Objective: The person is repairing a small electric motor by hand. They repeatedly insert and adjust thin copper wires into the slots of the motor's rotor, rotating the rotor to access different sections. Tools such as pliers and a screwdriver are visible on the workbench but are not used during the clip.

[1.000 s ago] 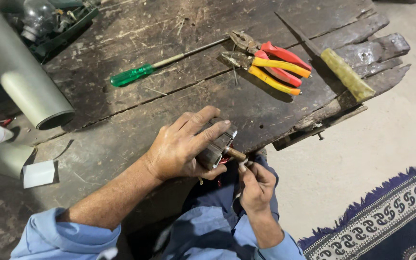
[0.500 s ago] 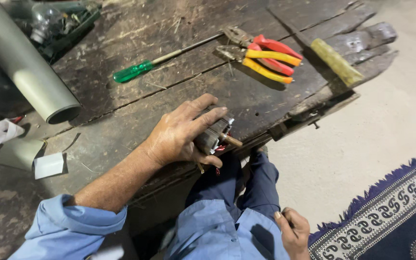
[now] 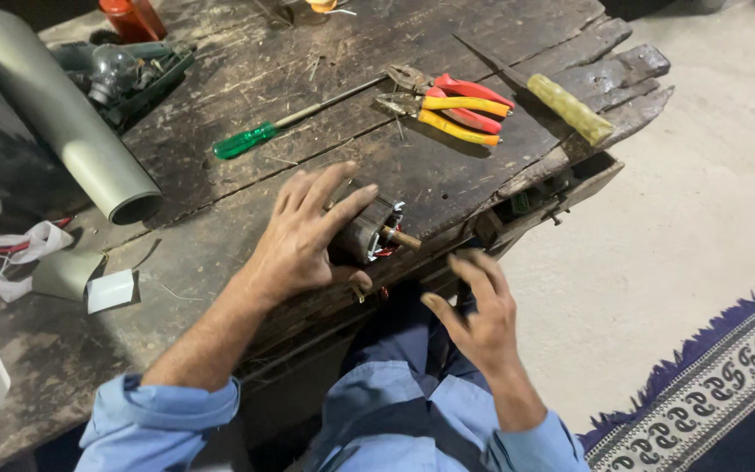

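My left hand (image 3: 303, 236) rests on a small motor armature (image 3: 370, 232) with a protruding shaft, holding it down at the near edge of the worn wooden workbench (image 3: 220, 87). The hand covers most of the armature. Just below and to the right, off the bench edge, my right hand (image 3: 474, 310) hovers with fingers spread and nothing in it, a short way from the shaft tip.
On the bench lie a green-handled screwdriver (image 3: 246, 140), red and yellow pliers (image 3: 456, 105), a yellowish wooden handle (image 3: 570, 109), a grey pipe (image 3: 63, 114), a light bulb in a tray (image 3: 115, 70) and paper scraps (image 3: 111, 290). A patterned rug (image 3: 718, 393) covers the floor at right.
My right hand left the armature, dropped down by my lap, and has now risen back toward the bench edge with fingers spread. My left hand stayed on the armature.
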Demonstrator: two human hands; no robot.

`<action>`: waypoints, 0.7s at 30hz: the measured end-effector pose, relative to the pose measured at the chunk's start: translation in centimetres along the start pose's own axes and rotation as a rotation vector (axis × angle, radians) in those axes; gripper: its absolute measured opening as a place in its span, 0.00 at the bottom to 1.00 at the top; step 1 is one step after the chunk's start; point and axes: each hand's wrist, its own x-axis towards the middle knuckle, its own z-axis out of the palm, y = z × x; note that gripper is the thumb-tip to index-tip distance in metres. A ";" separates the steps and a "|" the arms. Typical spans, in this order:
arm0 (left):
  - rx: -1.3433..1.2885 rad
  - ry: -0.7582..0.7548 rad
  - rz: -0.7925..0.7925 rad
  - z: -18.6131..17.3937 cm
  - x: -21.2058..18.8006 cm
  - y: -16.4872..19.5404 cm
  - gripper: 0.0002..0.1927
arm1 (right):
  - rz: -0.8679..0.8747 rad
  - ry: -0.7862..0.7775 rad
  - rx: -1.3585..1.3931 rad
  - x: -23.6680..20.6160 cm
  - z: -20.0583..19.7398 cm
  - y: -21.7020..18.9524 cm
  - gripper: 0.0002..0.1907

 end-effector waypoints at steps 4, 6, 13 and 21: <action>0.251 0.005 0.027 0.3 -0.1 1.6 0.56 | -0.074 -0.029 -0.122 5.0 0.7 -2.5 0.40; 0.359 -0.052 0.028 0.1 -0.1 1.6 0.54 | -0.094 -0.086 -0.206 6.2 1.0 -3.4 0.42; 0.308 -0.029 0.102 -0.7 -0.2 -1.2 0.51 | -0.148 -0.037 -0.098 6.9 3.5 -4.1 0.34; 0.195 0.048 0.002 -1.7 -1.6 -2.9 0.46 | -0.149 0.005 0.102 7.1 5.2 -5.4 0.30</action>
